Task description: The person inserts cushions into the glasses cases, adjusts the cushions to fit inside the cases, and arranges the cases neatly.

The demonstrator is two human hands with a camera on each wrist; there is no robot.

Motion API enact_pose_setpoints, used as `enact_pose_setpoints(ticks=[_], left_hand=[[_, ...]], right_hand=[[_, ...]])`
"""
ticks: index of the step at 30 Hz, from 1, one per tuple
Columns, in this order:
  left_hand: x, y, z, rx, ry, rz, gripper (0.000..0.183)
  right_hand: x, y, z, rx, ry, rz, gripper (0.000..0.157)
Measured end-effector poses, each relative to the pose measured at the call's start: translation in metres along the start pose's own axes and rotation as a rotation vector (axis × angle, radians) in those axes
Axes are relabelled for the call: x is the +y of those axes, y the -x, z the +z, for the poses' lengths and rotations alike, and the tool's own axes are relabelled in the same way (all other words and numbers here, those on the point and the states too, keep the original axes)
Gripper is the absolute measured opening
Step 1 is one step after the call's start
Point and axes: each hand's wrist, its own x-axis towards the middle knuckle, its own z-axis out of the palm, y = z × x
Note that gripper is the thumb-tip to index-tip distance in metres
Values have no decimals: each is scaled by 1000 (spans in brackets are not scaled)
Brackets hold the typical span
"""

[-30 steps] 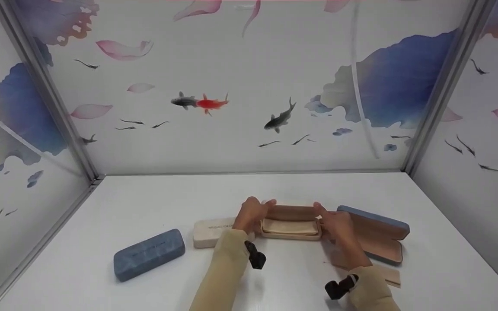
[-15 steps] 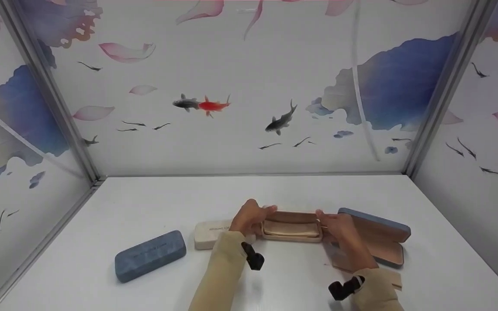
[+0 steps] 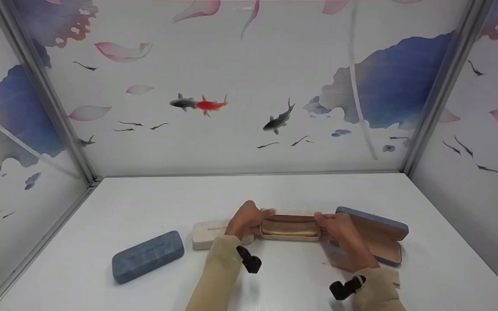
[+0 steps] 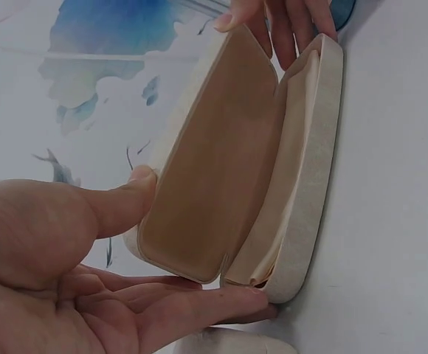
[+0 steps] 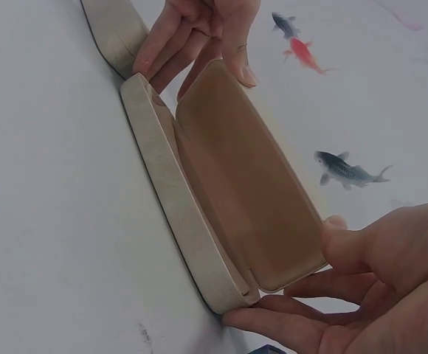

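A cream glasses case (image 3: 290, 238) lies half open in front of me, its tan-lined lid (image 4: 214, 140) leaning over the base. Folded inside the base is a beige cloth (image 3: 289, 228). My left hand (image 3: 247, 218) grips the left end of the case, thumb on the lid's edge and fingers along the base's end. At the other end my right hand (image 3: 339, 229) holds it the same way, with the thumb on the lid's corner in the right wrist view.
A closed cream glasses case (image 3: 208, 233) sits just left, partly behind my left hand. Farther left lies a closed blue glasses case (image 3: 148, 257). On the right stands an open blue glasses case (image 3: 387, 251), with a flat tan piece (image 3: 340, 261) partly under my right arm.
The lid of the cream glasses case has tipped down toward its base, and both thumbs have come lower with it. The other cases have stayed in place.
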Motion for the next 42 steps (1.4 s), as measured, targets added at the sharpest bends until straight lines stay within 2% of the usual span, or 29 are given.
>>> enact_pose_setpoints(ticks=[3, 7, 14, 18, 26, 33, 37, 42], left_hand=[[-1, 0, -2, 0, -21, 29, 69], [-1, -1, -3, -3, -38, 35, 67], [-4, -1, 1, 23, -21, 34, 56], [-3, 1, 3, 23, -21, 35, 57], [-2, 3, 5, 24, -30, 36, 60], [-5, 5, 3, 15, -4, 62, 54], [-7, 6, 4, 11, 18, 66, 48], [-8, 6, 7, 9, 19, 61, 50]], right_hand=[[0, -1, -1, -6, 1, -33, 67], [2, -1, -1, -14, 3, -73, 63], [6, -2, -1, -22, -15, -76, 63], [8, -3, -2, -26, -23, -77, 64], [8, -1, -1, -10, -82, -57, 77], [8, 0, 1, 34, -61, -83, 70], [10, 0, 0, 41, -52, -82, 68], [12, -1, -1, 47, -42, -78, 70]])
